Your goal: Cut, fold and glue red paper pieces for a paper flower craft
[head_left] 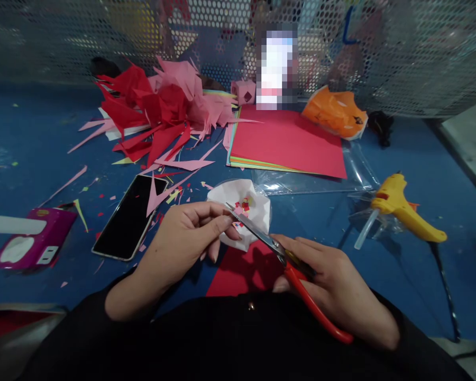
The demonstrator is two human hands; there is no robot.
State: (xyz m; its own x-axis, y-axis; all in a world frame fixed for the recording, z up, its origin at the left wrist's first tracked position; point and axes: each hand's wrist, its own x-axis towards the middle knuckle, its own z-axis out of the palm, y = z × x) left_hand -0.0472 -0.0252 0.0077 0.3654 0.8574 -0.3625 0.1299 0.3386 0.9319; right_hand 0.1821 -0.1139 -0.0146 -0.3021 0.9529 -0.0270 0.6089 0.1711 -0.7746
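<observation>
My right hand point(321, 270) is wrapped round a pair of scissors point(275, 246) with red handles, its narrow blades pointing up and to the left. Beside the blade tips, my left hand point(196, 230) is closed in a pinch of thumb and forefinger; whatever they grip is too small or hidden to make out. Just beyond both hands lies a white paper-lined dish point(257, 203) with small red, pink and yellow paper bits point(243, 207) in it. A red paper sheet point(241, 270) lies below, partly covered by my hands and body.
Left of my hands are a black phone point(129, 217), a purple packet point(39, 235) and scattered scraps. Red and pink paper offcuts point(162, 100) heap behind. Coloured sheets point(289, 140), an orange packet point(335, 112) and a yellow glue gun point(406, 206) with a cord lie right. A perforated metal panel point(222, 32) stands behind.
</observation>
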